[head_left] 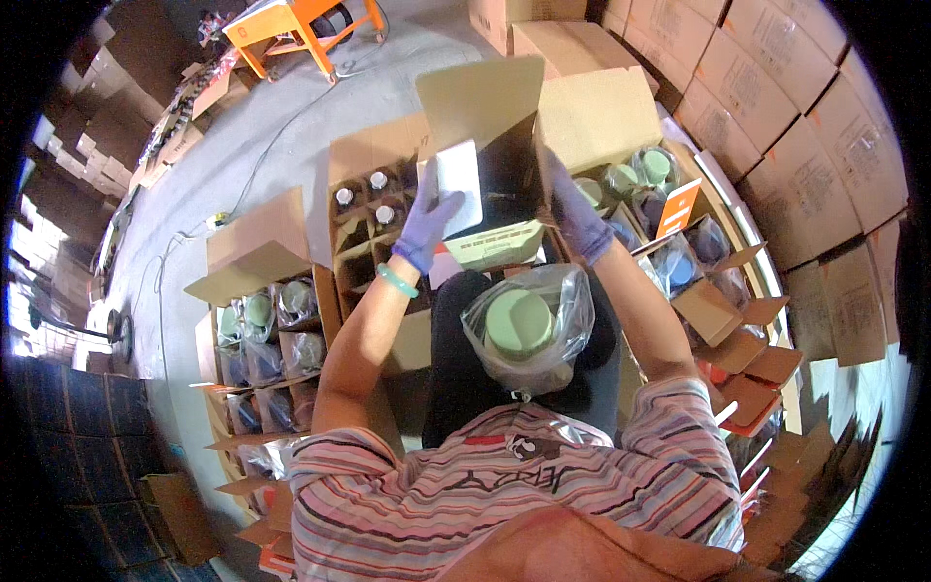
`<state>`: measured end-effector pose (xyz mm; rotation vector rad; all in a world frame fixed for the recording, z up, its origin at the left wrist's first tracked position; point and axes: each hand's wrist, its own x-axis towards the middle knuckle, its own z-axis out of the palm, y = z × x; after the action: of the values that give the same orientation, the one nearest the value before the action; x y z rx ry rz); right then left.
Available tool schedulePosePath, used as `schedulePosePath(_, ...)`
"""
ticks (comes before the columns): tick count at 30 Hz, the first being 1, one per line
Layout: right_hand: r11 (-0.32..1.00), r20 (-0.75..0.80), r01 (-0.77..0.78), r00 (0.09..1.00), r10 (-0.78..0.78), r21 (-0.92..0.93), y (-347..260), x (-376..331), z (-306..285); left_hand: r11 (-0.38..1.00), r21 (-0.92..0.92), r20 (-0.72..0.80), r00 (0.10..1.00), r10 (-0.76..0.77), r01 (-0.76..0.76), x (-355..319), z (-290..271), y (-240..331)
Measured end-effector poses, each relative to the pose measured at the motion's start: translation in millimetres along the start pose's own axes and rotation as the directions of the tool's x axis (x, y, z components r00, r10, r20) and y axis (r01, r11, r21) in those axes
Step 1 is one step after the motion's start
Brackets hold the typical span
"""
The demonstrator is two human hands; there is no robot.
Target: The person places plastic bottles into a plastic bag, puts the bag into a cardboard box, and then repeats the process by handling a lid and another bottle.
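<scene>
Both my hands wear purple gloves and hold an open carton [495, 184] in front of my knees. Its tall tan flap stands up at the far side, and the inside is dark. My left hand [423, 223] grips the left side, its thumb over a white panel [461, 179]. Against the right side lies my right hand [579, 209], its fingertips partly hidden. A pale printed flap [495, 244] faces me at the near edge. On my lap rests a round container with a green lid [519, 318], wrapped in a clear plastic bag.
To the left, a divided box [330, 310] holds several bagged containers; another with white-capped bottles [378, 180] stands ahead. More bagged containers [669, 238] fill boxes at right. Stacked cartons [766, 126] line the right side. An orange wheeled table [291, 24] and floor cable [257, 155] lie beyond.
</scene>
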<state>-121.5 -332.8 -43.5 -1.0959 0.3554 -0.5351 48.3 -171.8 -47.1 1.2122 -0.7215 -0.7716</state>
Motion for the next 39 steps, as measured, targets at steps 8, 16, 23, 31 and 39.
schedulePosePath(8, 0.192, 0.249, 0.293, 0.943, -0.221, -0.937, 50.2, 44.7, -52.7, 0.098, 0.984, 0.131, 0.973, 0.189, -0.151, 18.6, 57.1, -20.8)
schedulePosePath(16, 0.636, 0.060, 0.253, 0.949, -0.308, -0.729, 50.5, -12.1, -63.3, 0.237, 0.735, 0.675, 0.653, -0.343, -0.635, 29.1, 52.6, -32.8)
schedulePosePath(23, 0.158, 0.071, 0.000, 0.895, 0.441, -0.987, 17.3, -213.3, -26.0, 0.081, 0.775, 0.589, 0.670, -0.452, -0.627, 40.1, 50.6, -26.7)
schedulePosePath(31, 0.377, -0.158, -0.110, 0.983, -0.097, -0.919, 85.6, -234.2, 9.3, 0.171, 0.887, 0.422, 0.603, -0.677, -0.429, 37.6, 54.7, 8.9)
schedulePosePath(39, 0.954, -0.299, 0.113, 0.933, -0.197, -0.277, -39.0, -182.8, 8.0, -0.013, 0.574, 0.776, 0.549, -0.309, -0.819, 41.7, 32.7, -37.5)
